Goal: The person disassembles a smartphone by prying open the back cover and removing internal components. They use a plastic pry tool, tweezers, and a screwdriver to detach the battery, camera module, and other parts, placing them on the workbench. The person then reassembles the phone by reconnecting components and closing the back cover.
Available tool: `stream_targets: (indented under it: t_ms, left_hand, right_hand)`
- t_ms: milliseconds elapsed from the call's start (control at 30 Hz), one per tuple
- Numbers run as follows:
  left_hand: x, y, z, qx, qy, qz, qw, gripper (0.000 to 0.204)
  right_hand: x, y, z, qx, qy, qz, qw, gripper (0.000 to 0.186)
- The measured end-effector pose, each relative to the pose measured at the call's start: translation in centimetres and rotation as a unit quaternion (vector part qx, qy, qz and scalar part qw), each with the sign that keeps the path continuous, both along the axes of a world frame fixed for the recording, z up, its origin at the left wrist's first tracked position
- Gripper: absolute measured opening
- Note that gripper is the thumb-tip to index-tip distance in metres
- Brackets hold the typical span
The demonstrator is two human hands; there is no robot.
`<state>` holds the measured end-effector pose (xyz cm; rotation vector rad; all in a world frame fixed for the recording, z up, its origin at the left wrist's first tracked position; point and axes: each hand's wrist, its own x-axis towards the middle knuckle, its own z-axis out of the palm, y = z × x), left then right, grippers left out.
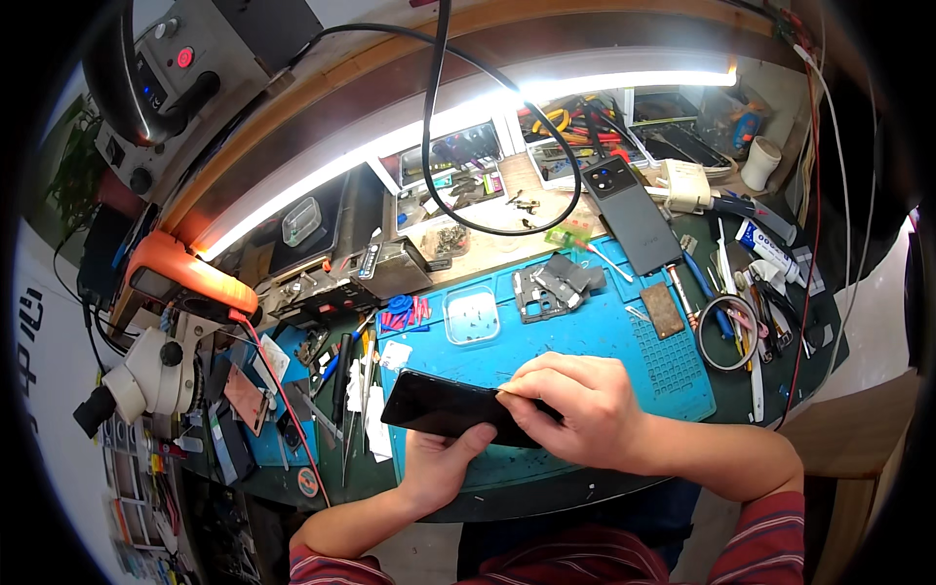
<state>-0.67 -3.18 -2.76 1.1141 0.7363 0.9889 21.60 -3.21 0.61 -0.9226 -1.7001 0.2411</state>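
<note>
A black smartphone (439, 405) is held tilted above the blue work mat (595, 409), its glossy dark face up. My left hand (444, 463) grips it from below, thumb along the lower edge. My right hand (575, 405) is pinched at the upper edge near the middle, thumb and forefinger on the rim; whether a small piece is between those fingertips I cannot tell. Beyond the phone lie a clear plastic dish (471, 314) with tiny parts and loose internal phone parts (551, 288).
A grey phone (624, 214) lies at the back right, near a tape roll (726, 331) and tools. Left are a microscope (146, 380), an orange multimeter (190, 278), a metal device (385, 273) and more tools. A black cable loop (502, 229) hangs over the bench.
</note>
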Motion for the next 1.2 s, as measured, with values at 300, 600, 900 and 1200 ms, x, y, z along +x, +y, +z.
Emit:
stream_targets:
  t_ms: [300, 600, 900, 1200]
  left_hand:
    - [0.3, 0.0, 0.0, -0.028, -0.025, 0.025, 0.999, 0.033]
    - [0.0, 0.5, -0.8, -0.049, -0.037, 0.019, 0.998, 0.045]
    - [-0.1, 1.0, -0.3, -0.073, -0.063, 0.01, 0.995, 0.046]
    - [-1.1, 2.0, 2.1, -0.15, 0.072, -0.147, 0.975, 0.055]
  right_hand:
    - [2.8, -1.8, 0.9, -0.089, -0.082, -0.003, 0.993, 0.008]
    - [2.9, -2.6, 0.4, -0.069, -0.091, -0.028, 0.993, 0.01]
    - [2.7, -2.6, 0.0, -0.041, -0.016, -0.082, 0.996, 0.013]
    - [7.8, -7.1, -0.6, -0.089, -0.194, -0.284, 0.935, 0.03]
